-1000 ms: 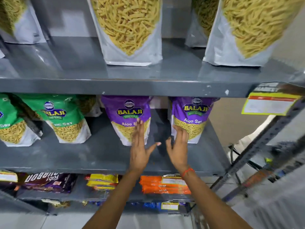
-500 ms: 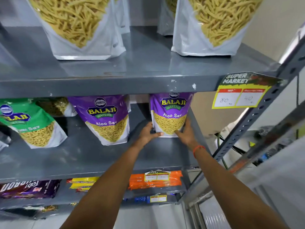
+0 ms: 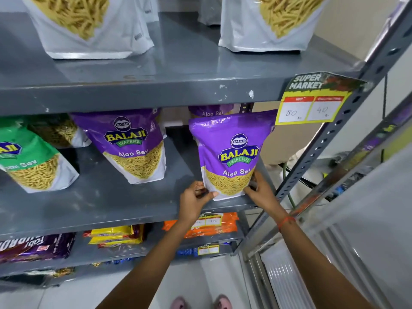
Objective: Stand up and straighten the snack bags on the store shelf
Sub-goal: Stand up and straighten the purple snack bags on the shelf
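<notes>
A purple Aloo Sev bag (image 3: 229,152) stands upright near the front right edge of the middle grey shelf (image 3: 107,197). My left hand (image 3: 194,199) grips its lower left corner and my right hand (image 3: 260,192) grips its lower right corner. Behind it the top of another purple bag (image 3: 211,111) shows. A second purple Aloo Sev bag (image 3: 131,148) stands to the left, and a green Sev bag (image 3: 29,161) leans further left.
Large white bags of yellow sticks (image 3: 89,25) stand on the upper shelf. A yellow price tag (image 3: 312,103) hangs from that shelf's edge by the slotted upright post (image 3: 323,148). Orange (image 3: 225,224) and yellow packets (image 3: 113,235) lie on the lower shelves.
Both hands left the shelf between the purple bags, took hold of the right purple bag's bottom corners and drew it forward to the shelf's front edge. The camera has come closer.
</notes>
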{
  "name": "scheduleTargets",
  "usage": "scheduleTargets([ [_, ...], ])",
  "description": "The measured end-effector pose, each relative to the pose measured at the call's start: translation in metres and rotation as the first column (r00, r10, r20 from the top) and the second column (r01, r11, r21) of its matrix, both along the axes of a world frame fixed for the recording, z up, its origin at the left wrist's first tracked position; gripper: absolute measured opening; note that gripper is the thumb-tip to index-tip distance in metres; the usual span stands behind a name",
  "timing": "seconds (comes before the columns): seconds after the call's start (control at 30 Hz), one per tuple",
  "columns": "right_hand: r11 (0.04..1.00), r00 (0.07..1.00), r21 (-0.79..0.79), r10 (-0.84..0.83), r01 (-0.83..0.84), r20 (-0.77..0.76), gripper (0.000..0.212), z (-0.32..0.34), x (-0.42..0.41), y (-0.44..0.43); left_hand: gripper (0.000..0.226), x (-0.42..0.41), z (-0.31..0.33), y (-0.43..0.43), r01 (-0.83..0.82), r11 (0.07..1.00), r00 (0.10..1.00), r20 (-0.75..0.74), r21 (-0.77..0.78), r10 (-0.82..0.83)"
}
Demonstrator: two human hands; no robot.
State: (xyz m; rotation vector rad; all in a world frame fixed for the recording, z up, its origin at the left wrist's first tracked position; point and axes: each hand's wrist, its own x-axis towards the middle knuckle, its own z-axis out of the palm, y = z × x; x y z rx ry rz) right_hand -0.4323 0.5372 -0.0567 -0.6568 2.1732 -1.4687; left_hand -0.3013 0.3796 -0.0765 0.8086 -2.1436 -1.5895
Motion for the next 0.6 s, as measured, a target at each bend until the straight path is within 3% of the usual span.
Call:
scheduleTargets([
  [0.33,0.999,0.999,-0.014,-0.033,0.033,-0.009,0.054,-0.005,0.013,0.01,0.032,0.009,0.002,0.01,-0.016,0.999,1.0,0.003,0.035,0.016],
  [0.43,0.994,0.993,-0.063,-0.094,0.09,-0.078,0.056,-0.005,0.024,0.008,0.038,0.012,0.003,0.01,0.012,1.0,1.0,0.025,0.026,-0.013],
  [0.5,0.964,0.95,-0.139,-0.25,0.226,-0.187,0.059,-0.005,0.041,0.005,0.046,0.016,0.007,0.01,0.022,0.999,0.999,0.042,-0.033,-0.021],
  [0.6,0.883,0.784,-0.239,-0.469,0.403,-0.407,0.056,0.006,0.075,-0.007,0.063,0.023,0.012,0.007,-0.034,0.993,0.999,0.008,-0.113,0.035],
])
